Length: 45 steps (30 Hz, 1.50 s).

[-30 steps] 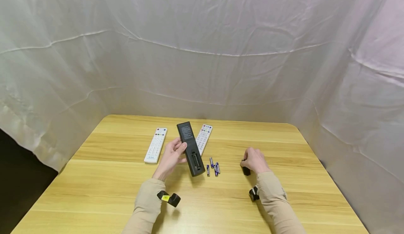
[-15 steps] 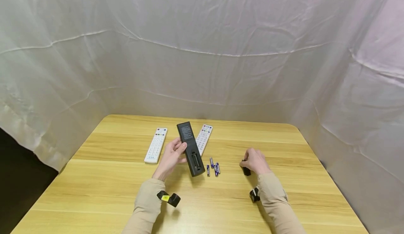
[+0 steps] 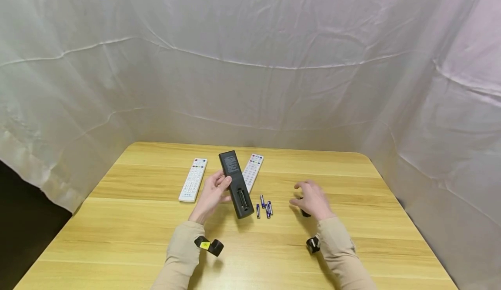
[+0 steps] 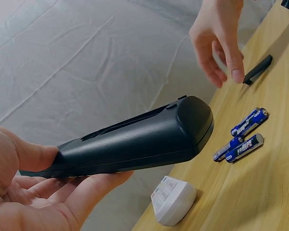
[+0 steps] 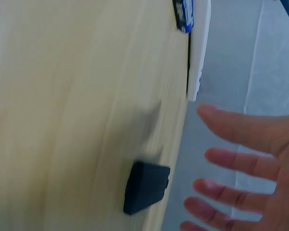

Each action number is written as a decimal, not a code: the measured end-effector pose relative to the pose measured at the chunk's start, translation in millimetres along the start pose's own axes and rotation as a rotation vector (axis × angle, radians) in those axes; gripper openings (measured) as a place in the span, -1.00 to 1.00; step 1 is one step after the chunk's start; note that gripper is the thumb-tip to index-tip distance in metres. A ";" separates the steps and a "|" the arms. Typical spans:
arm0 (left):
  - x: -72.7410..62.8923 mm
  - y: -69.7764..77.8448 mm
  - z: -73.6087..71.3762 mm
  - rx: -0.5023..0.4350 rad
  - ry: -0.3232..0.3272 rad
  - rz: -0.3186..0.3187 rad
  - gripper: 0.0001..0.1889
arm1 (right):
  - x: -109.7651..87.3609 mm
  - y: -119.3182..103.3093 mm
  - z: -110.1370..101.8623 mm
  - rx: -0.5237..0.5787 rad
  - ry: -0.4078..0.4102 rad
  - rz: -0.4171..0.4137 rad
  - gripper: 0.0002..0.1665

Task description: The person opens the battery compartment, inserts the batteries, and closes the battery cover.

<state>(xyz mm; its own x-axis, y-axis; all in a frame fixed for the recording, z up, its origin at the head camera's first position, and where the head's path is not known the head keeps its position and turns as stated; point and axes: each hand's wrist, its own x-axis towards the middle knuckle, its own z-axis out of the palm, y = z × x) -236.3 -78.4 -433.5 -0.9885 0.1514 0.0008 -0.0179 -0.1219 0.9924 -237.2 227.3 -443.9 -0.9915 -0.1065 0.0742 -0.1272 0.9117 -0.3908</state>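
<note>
A black remote control (image 3: 237,185) is gripped by my left hand (image 3: 212,194), its back turned up and the battery compartment bare of its cover. In the left wrist view the thumb lies over the remote's edge, with the fingers beneath. My right hand (image 3: 313,200) hovers with parted fingers above the black battery cover (image 5: 147,187), holding nothing. That cover lies on the table, partly hidden by the hand in the head view. Several blue batteries (image 4: 245,147) lie on the table between the two hands.
Two white remote controls lie farther back: one on the left (image 3: 193,180), the other (image 3: 253,170) partly behind the black remote. The wooden table (image 3: 266,255) is bounded by a pale cloth curtain (image 3: 250,94) at the back and sides.
My right hand has let go of the battery cover, lifted off it and shifted slightly left, its fingers spreading. The left hand and the black remote have stayed nearly still.
</note>
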 end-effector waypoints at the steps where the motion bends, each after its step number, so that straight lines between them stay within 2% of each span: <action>1: -0.2 0.3 0.1 -0.001 0.001 0.000 -0.55 | 0.2 -1.0 1.1 0.008 -0.002 -0.016 -0.38; 11: 0.9 -0.3 -0.6 -0.001 -0.006 -0.002 -0.56 | 1.8 -11.6 12.1 0.125 -0.063 -0.160 -0.21; 22: 0.3 -0.3 -1.0 0.002 -0.006 0.000 -0.56 | 1.6 -32.1 25.3 0.139 -0.129 -0.316 -0.18; 33: 1.2 -0.7 -1.0 -0.001 -0.005 0.003 -0.56 | 2.0 -55.3 34.0 0.078 -0.155 -0.375 -0.22; 45: 1.5 -0.9 -1.1 0.010 -0.007 0.010 -0.57 | 6.2 -65.0 39.4 0.009 -0.175 -0.371 -0.24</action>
<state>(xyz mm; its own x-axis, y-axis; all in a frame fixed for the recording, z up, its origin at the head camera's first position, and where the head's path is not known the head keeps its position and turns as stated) -237.9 -79.1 -434.5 -0.9875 0.1570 0.0120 -0.0060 -0.1135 0.9935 -236.1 151.7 -454.2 -0.8679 -0.4938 0.0544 -0.4760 0.7953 -0.3754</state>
